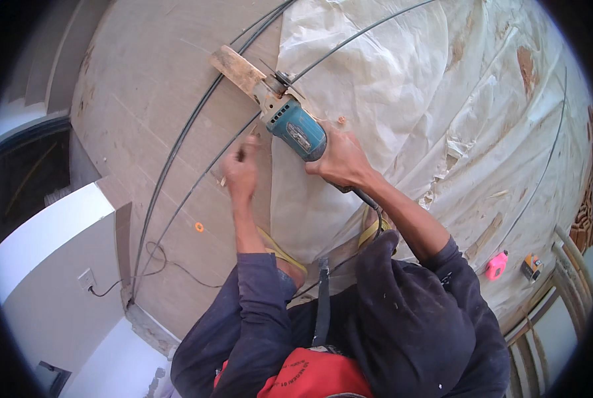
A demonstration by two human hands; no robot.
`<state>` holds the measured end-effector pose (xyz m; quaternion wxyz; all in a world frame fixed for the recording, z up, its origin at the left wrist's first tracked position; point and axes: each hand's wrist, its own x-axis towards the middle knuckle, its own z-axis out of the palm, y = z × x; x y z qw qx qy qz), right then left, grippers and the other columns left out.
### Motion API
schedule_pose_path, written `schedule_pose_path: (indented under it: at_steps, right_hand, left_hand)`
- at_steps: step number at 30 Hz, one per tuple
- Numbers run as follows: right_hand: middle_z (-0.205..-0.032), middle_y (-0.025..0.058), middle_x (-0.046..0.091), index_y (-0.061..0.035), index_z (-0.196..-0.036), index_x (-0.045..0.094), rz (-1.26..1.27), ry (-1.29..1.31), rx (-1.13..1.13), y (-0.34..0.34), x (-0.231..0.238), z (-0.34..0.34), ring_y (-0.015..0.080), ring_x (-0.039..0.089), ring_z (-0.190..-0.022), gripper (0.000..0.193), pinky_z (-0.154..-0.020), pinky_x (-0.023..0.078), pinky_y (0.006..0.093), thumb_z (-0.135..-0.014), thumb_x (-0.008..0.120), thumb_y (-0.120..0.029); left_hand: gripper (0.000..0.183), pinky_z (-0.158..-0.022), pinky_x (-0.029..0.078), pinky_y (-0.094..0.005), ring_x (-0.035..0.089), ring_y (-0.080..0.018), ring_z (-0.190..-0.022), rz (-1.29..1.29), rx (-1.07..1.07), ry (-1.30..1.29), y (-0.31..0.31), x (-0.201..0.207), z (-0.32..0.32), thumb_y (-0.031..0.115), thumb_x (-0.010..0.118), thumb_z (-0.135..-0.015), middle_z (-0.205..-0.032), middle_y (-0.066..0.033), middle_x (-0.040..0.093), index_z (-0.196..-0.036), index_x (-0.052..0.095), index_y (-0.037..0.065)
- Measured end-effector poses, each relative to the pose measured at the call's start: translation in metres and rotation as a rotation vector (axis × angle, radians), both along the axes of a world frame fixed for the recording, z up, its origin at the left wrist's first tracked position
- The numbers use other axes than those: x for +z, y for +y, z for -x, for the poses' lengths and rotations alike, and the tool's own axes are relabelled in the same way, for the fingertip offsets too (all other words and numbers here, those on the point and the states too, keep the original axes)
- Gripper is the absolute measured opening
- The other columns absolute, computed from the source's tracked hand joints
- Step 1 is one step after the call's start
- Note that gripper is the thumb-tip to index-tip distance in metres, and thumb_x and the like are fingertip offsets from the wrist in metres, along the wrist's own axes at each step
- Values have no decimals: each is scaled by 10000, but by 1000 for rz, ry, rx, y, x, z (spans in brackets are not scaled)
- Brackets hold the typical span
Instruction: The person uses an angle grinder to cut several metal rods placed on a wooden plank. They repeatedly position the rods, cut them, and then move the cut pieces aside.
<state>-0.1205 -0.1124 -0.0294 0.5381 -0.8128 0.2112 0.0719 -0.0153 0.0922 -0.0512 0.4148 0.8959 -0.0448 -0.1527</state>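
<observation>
Holding teal power tool [298, 131] in R hand [341, 159], wrapped round its rear end; pointing flat tan bar [238, 68] at its head up & left, over tiled floor [130, 99]. Resting on floor or lifted: can't tell. Holding L hand [240, 171] just L of tool, part-curled & motion-blurred; can't tell if gripping anything sm. Trailing dk cord [366, 198] from tool's rear end, down past yellow-strapped footwear [286, 257]. Can see long dk cables [178, 141] crossing behind bar, from top edge to low L, plus crumpled pale sheet [356, 79] to R of tool. Further out, can spot orange ring [199, 227] nr L forearm [245, 229], plug [91, 290] in wall socket [86, 279] at low L, and, far R, pink rounded gadget [496, 265] beside orange-&-blk box [532, 266].
</observation>
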Motion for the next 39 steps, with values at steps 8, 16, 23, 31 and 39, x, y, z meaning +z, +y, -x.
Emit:
schedule_pose_path:
  at_steps: [8, 16, 23, 31, 39]
  right_hand:
    - [-870, 272, 659, 73, -1205, 528, 10, -4, 6, 6, 4, -4, 397, 658, -850, 731, -803, 519, 424, -582, 716, -259]
    - [-976, 237, 666, 28, -1258, 538, -14, 117, 18, 3, 9, -8, 357, 658, -903, 751, -846, 509, 392, -580, 726, -235]
    - [-913, 288, 659, 81, -1203, 541, 31, 13, 16, 7, 3, -7, 408, 653, -893, 736, -847, 507, 416, -576, 710, -266]
    - [-893, 289, 657, 89, -1177, 553, 30, 51, 34, 7, 7, -9, 398, 654, -876, 724, -834, 507, 405, -574, 706, -281]
    - [-872, 286, 657, 94, -1120, 578, 40, 46, 25, 7, 4, -10, 401, 652, -865, 672, -834, 505, 407, -576, 703, -281]
  left_hand:
    - [481, -705, 410, -475, 602, -393, -772, -547, -170, -424, 24, -38, -34, 489, 490, -952, -826, -192, 651, -920, 657, 39]
    - [488, -727, 399, -464, 584, -402, -736, -484, -120, -275, 22, -36, -36, 498, 511, -939, -733, -172, 620, -817, 606, 34]
    - [532, -729, 386, -457, 569, -411, -716, -469, -103, -251, 22, -34, -36, 511, 518, -932, -703, -186, 601, -742, 569, 17]
    - [555, -750, 387, -449, 571, -393, -713, -444, -104, -230, 23, -35, -38, 533, 510, -932, -677, -181, 590, -735, 569, 18]
    - [547, -763, 388, -428, 557, -373, -687, -456, -101, -198, 20, -31, -37, 526, 515, -934, -656, -162, 575, -739, 571, 17]
